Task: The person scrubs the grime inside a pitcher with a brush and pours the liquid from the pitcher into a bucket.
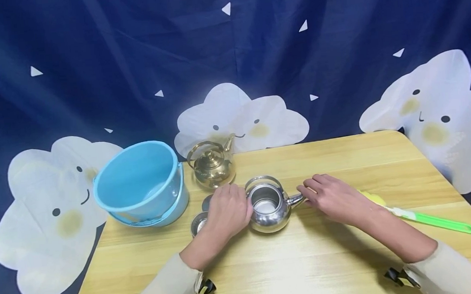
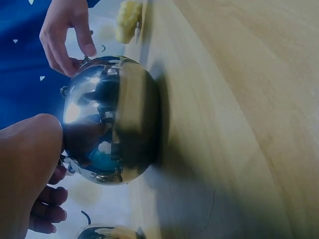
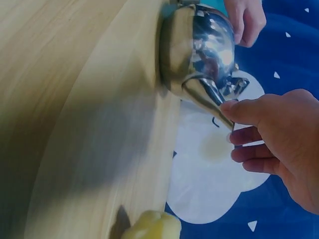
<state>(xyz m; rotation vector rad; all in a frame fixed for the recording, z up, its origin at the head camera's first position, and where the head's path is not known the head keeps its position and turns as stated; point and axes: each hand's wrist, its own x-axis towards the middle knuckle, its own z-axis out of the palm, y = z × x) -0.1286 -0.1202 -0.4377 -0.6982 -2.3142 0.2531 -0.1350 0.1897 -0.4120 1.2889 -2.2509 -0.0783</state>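
Observation:
A shiny silver teapot (image 1: 270,222) stands lidless on the table, its mouth facing up and its hoop handle (image 1: 262,178) lying toward the back. My left hand (image 1: 229,211) grips its left side near the rim, fingers curled behind it in the left wrist view. At the other side my right hand (image 3: 284,137) pinches the tip of the spout (image 3: 207,97) between thumb and fingers. Partly behind the left hand are a small round metal cup-shaped piece (image 1: 197,224) and a dark grey disc (image 1: 206,204).
A light blue bucket (image 1: 174,210) stands at the back left, beside a gold-coloured teapot (image 1: 214,171) with its lid on. To the right lies a sponge brush with a green handle (image 1: 441,222) and a yellow head (image 1: 372,197). A dark blue curtain hangs behind the wooden table (image 1: 334,267).

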